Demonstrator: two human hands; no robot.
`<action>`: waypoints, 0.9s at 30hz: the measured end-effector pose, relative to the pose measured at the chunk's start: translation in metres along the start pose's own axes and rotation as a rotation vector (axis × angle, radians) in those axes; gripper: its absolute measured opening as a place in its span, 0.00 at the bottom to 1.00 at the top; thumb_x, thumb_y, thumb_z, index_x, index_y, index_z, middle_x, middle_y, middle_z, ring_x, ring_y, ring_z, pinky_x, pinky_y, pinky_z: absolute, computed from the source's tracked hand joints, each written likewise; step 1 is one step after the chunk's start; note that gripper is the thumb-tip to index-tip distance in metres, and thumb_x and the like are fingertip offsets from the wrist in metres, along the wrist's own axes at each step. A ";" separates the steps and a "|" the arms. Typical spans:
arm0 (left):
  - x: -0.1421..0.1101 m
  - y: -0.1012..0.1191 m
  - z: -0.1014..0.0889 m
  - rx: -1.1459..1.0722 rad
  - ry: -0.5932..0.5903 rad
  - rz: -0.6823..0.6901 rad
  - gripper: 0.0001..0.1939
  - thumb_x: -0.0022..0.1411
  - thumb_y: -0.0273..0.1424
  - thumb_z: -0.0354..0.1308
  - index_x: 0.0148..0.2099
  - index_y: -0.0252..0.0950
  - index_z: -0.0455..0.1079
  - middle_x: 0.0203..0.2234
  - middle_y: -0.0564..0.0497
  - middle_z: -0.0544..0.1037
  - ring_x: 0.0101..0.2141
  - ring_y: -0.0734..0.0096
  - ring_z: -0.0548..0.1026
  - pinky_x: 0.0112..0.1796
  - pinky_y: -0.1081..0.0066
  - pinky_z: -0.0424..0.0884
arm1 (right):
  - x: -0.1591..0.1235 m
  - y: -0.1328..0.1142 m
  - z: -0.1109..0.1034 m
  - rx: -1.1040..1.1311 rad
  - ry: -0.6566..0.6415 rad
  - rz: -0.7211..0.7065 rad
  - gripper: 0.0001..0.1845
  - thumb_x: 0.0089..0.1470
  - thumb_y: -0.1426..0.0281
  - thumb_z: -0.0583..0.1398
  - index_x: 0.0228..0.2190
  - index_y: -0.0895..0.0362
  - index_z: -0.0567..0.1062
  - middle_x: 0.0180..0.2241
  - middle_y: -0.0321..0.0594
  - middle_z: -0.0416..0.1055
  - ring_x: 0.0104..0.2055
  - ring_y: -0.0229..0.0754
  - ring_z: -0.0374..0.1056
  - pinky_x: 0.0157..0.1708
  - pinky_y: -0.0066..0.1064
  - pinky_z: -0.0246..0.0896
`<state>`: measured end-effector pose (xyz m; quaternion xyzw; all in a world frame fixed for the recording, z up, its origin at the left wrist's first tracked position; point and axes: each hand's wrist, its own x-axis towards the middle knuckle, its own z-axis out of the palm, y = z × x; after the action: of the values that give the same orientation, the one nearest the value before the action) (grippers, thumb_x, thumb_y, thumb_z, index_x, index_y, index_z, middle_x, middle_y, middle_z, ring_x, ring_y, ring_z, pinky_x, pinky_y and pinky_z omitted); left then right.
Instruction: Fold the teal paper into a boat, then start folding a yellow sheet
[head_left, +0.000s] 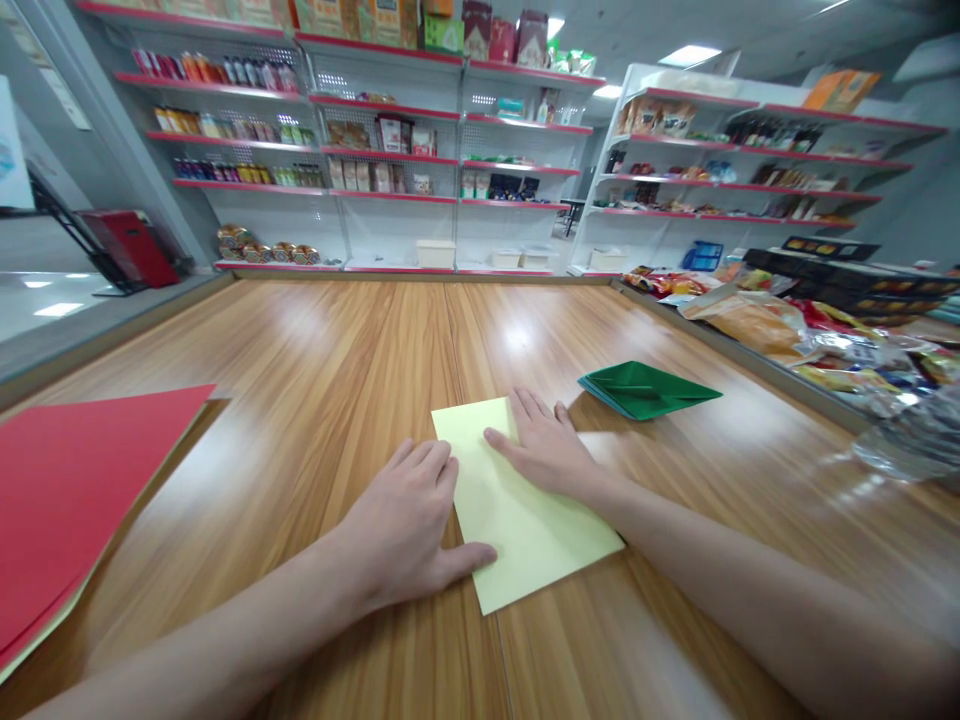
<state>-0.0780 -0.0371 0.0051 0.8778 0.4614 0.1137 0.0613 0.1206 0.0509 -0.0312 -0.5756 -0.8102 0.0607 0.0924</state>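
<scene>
A pale yellow sheet of paper (536,525) lies on the wooden table in front of me, set at a slant. My left hand (409,525) rests at its left edge, the fingers bent and the thumb stretched apart onto the paper. Flat on the upper right part of the sheet lies my right hand (544,445), fingers extended and thumb spread. Beyond it, to the right, is a folded green paper piece (645,390) with pointed ends and a bluish layer along its left side.
Red paper sheets (82,480) lie at the left, with a yellowish layer beneath. Packaged snacks (780,325) and dark boxes (862,280) are heaped beyond the table's raised right edge. Stocked shelves (390,150) stand behind the table (337,350).
</scene>
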 end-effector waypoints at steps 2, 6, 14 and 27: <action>-0.001 0.000 0.000 -0.001 0.006 -0.010 0.29 0.55 0.52 0.53 0.43 0.29 0.67 0.38 0.40 0.69 0.41 0.51 0.67 0.45 0.53 0.63 | 0.002 0.004 0.001 0.055 0.039 0.004 0.41 0.58 0.50 0.47 0.62 0.66 0.52 0.65 0.54 0.42 0.67 0.55 0.37 0.61 0.57 0.29; -0.002 0.001 0.000 -0.013 0.021 -0.041 0.30 0.52 0.55 0.55 0.43 0.31 0.67 0.39 0.41 0.69 0.42 0.50 0.67 0.45 0.53 0.64 | 0.003 0.011 -0.002 0.454 0.218 0.079 0.35 0.53 0.61 0.57 0.58 0.65 0.60 0.59 0.55 0.59 0.62 0.53 0.52 0.60 0.48 0.45; 0.001 -0.004 0.003 -0.125 0.063 -0.052 0.32 0.47 0.54 0.61 0.44 0.31 0.69 0.41 0.40 0.69 0.44 0.49 0.67 0.47 0.50 0.64 | -0.005 0.014 -0.034 1.363 -0.196 0.416 0.13 0.51 0.67 0.62 0.33 0.65 0.77 0.31 0.54 0.77 0.27 0.49 0.74 0.24 0.35 0.70; 0.013 -0.042 0.009 -1.413 0.114 -0.439 0.18 0.55 0.41 0.62 0.29 0.28 0.76 0.26 0.43 0.79 0.28 0.62 0.77 0.30 0.67 0.71 | -0.011 -0.006 -0.021 1.770 -0.016 0.287 0.15 0.45 0.63 0.68 0.32 0.62 0.77 0.32 0.47 0.78 0.29 0.48 0.75 0.30 0.35 0.72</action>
<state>-0.1014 -0.0026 -0.0104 0.5094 0.4456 0.4140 0.6088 0.1233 0.0386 -0.0103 -0.3888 -0.3878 0.6784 0.4881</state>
